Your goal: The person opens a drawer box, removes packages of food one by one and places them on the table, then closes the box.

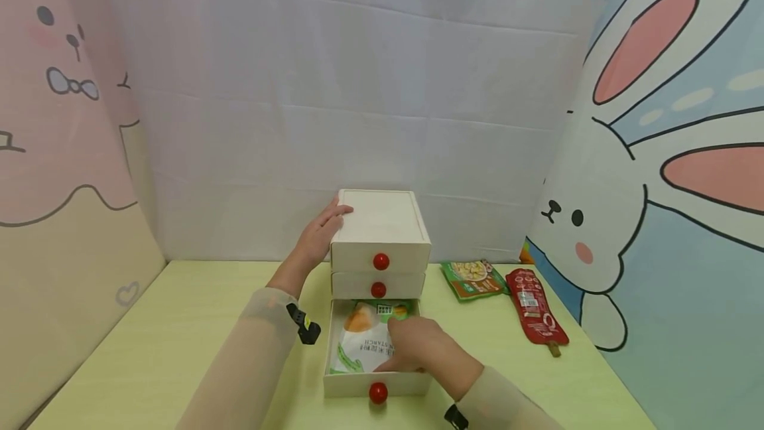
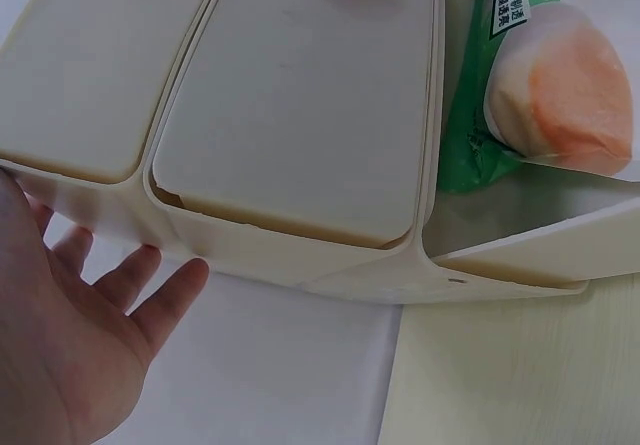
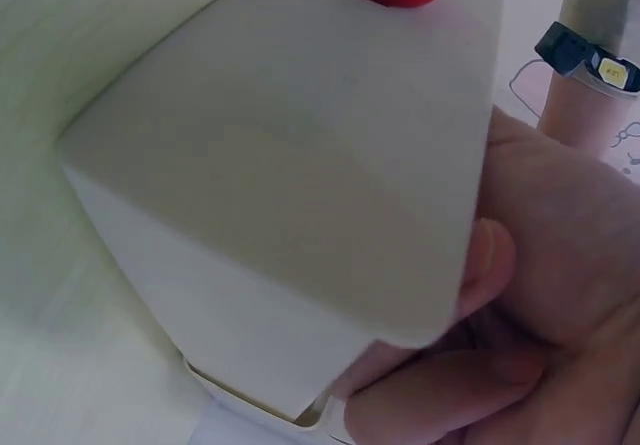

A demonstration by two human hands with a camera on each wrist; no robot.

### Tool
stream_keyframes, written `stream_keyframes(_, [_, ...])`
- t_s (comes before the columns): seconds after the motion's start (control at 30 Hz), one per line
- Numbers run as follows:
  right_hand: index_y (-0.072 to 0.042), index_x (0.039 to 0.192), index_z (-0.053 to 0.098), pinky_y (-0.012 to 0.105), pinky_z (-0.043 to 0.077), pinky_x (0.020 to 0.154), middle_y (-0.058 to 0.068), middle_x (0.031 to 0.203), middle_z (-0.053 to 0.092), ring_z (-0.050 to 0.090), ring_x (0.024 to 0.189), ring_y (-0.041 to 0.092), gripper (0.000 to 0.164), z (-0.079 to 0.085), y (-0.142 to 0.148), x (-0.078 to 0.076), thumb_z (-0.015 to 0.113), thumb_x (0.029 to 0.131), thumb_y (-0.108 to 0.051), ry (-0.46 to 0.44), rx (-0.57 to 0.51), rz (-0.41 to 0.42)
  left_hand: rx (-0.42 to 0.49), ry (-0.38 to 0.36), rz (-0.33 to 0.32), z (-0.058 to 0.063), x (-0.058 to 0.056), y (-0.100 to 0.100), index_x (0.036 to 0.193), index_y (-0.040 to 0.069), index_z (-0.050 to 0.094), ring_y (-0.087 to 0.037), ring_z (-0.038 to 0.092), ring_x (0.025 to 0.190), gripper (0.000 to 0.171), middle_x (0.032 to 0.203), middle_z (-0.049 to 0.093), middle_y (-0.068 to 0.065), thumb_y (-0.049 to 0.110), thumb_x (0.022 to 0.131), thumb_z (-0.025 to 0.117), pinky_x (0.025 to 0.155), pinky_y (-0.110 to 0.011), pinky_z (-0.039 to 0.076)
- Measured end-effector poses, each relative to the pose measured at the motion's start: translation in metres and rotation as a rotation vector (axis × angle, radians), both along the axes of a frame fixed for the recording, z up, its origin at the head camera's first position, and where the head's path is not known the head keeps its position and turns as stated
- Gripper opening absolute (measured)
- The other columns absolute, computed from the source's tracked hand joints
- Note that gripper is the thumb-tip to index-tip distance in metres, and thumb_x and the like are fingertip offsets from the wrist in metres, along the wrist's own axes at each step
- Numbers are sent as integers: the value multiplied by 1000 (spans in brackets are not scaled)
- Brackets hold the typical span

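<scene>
A white cabinet (image 1: pixel 382 217) of three stacked drawers stands on the table, its bottom drawer (image 1: pixel 352 387) pulled out. In that drawer lies a white and green bag of corn starch (image 1: pixel 364 340), also partly visible in the left wrist view. My right hand (image 1: pixel 412 345) is inside the drawer at the bag's right side, thumb and fingers curled around its edge; the right wrist view hides the bag behind the drawer's front. With straight, spread fingers, my left hand (image 1: pixel 320 234) rests against the cabinet's upper left side, fingertips at its top edge.
To the right of the cabinet lie a green and orange food packet (image 1: pixel 474 279) and a red spouted pouch (image 1: pixel 537 307). Red round knobs (image 1: pixel 381 261) stick out from the drawer fronts. A white curtain (image 1: pixel 358 85) hangs close behind the cabinet.
</scene>
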State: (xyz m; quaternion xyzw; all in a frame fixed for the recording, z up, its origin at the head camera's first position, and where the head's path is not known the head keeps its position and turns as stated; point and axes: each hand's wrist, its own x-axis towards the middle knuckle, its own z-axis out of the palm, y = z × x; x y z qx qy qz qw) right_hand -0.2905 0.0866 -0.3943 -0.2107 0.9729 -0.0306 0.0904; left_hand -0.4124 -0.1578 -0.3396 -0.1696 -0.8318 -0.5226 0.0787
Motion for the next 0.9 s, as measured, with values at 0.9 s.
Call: stream_keyframes(0.9, [-17, 131, 73, 48, 60, 101, 4, 122, 76, 65, 101, 17, 38, -4, 13, -10, 80, 94, -14, -167, -152, 13, -9, -4, -4, -2, -1, -2, 162, 19, 55, -34, 8, 174, 54, 187, 8, 2, 41, 118, 33, 136, -68, 15])
